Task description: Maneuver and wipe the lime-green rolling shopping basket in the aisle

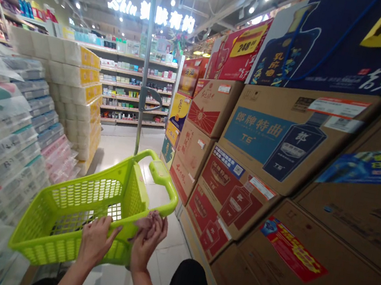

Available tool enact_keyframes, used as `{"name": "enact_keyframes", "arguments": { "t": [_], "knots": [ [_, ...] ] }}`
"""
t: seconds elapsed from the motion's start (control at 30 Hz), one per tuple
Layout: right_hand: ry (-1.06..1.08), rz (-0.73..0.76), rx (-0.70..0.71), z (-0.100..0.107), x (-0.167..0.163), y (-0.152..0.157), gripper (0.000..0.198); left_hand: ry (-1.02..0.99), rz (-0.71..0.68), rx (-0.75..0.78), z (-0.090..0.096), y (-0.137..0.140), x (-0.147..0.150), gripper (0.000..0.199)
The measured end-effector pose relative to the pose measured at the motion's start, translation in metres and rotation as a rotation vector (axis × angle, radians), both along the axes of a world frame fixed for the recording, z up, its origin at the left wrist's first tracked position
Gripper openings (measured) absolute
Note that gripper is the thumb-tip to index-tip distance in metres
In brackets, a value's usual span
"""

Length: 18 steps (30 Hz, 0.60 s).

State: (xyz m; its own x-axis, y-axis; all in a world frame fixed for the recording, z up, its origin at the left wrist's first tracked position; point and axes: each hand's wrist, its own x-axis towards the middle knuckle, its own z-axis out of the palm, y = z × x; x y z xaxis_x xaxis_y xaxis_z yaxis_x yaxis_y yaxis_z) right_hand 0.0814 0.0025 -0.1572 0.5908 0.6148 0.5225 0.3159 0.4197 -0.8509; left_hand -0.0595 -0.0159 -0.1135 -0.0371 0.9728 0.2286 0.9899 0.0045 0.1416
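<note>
One green shopping cart in a store aisle, the left hand clasping its near rim, the right hand closed around a crumpled cloth beside the handle, cartons stacked alongside.

Right: stacked cartons, several printed with bottles; yellow price card, "248", on a red box. Left: wrapped paper packs piled in columns. Beyond: stocked shelves, lit sign above.
</note>
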Motion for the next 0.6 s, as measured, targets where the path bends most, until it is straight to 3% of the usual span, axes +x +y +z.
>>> {"name": "enact_keyframes", "arguments": {
  "t": [0.17,0.37,0.47,0.6],
  "knots": [
    [0.048,-0.123,-0.012,0.019,0.013,0.016,0.03,-0.007,0.006,-0.028,0.004,0.002,0.008,0.046],
    [-0.097,0.024,-0.021,-0.007,-0.012,-0.003,0.032,0.018,0.01,-0.055,0.004,0.012,0.013,0.044],
    [-0.129,0.057,-0.016,-0.007,0.001,0.0,0.029,0.019,-0.003,-0.111,0.006,0.018,0.009,0.046],
    [-0.06,-0.061,-0.038,0.011,0.028,0.021,0.03,0.024,0.007,-0.174,0.011,0.024,0.01,0.05]
  ]
}}
